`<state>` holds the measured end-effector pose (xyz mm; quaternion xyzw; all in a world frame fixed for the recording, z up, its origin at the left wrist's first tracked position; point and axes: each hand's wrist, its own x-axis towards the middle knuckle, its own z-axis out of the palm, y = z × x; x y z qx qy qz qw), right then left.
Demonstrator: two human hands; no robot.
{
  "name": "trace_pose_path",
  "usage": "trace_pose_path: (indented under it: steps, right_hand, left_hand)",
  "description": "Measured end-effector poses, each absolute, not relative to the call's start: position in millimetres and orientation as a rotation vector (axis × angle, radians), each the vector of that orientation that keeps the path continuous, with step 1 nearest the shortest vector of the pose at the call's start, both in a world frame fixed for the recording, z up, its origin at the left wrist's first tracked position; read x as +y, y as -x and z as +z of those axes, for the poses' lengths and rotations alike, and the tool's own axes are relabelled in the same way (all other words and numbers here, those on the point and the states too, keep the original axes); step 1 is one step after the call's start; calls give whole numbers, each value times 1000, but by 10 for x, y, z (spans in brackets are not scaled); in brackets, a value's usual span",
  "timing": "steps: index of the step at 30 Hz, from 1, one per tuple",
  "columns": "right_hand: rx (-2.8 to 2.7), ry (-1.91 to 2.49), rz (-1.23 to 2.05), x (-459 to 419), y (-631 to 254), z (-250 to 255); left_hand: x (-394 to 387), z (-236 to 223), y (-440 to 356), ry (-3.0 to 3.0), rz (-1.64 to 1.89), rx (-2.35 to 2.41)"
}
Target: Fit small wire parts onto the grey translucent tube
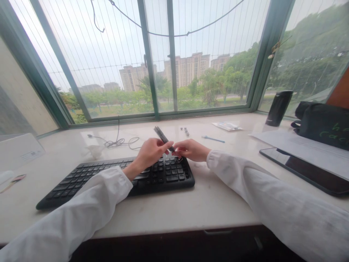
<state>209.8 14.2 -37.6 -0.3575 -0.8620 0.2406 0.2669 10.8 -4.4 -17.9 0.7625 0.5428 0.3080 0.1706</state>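
Note:
My left hand [153, 150] is closed around a dark, narrow tool [160, 134] that looks like a small brush. It slants over the upper right part of a black keyboard [152, 188], one end up and the other down by the keys. My right hand [192, 150] is beside it at the keyboard's top right corner, fingers pinched together close to the tool's lower end. Whatever those fingertips hold is too small and hidden to name. At that corner some keycaps are off. Several small loose pieces [185, 131], perhaps keycaps, lie behind my hands.
A blue stick [214, 139] and a flat packet [227, 126] lie toward the window. On the right are a phone [305, 171], papers [302, 145], a black bag [324, 123] and a black cylinder [279, 108]. A coiled cable [114, 142] and crumpled tissue [94, 151] lie behind the keyboard.

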Motion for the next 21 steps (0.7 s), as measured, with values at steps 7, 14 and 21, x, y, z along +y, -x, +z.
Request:
trace_pose_path:
  steps: [7, 14, 21]
  right_hand:
    - [-2280, 927, 773, 166, -2135, -384]
    - [-2310, 932, 688, 130, -2155, -352]
    - [-2355, 949, 605, 94, -2159, -314]
  left_hand:
    - [-84, -181, -116, -2167, 926, 1520]
    - [-98, -174, -121, -2179, 958, 1509]
    - [-105, -174, -121, -2203, 972, 1500]
